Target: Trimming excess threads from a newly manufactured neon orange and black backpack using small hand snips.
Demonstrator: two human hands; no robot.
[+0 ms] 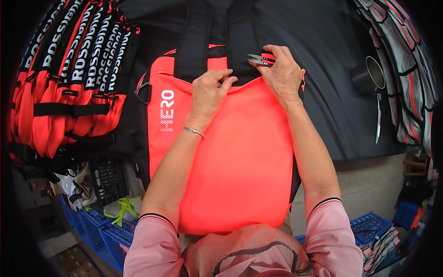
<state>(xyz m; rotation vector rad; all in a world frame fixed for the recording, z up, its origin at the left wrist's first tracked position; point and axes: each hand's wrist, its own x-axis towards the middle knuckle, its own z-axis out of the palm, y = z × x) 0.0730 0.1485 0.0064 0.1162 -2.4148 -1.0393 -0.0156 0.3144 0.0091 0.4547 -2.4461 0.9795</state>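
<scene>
A bright red-orange backpack (240,152) lies flat before me, its black shoulder straps (194,41) stretching away from me. My left hand (210,92) rests at the bag's upper edge by the straps. Its thumb and forefinger are brought close together; whatever may be between them is too small to make out. At the upper right of the bag, my right hand (281,74) is closed around a pair of thread snips (259,60). Their blades point left over the right strap.
Several red and black bags (69,83) are stacked at the left. At the right are a dark metal cup (367,75), a toothbrush (378,117) and grey bags (406,69) with red trim. Blue crates (110,235) stand below the black-covered table (332,115).
</scene>
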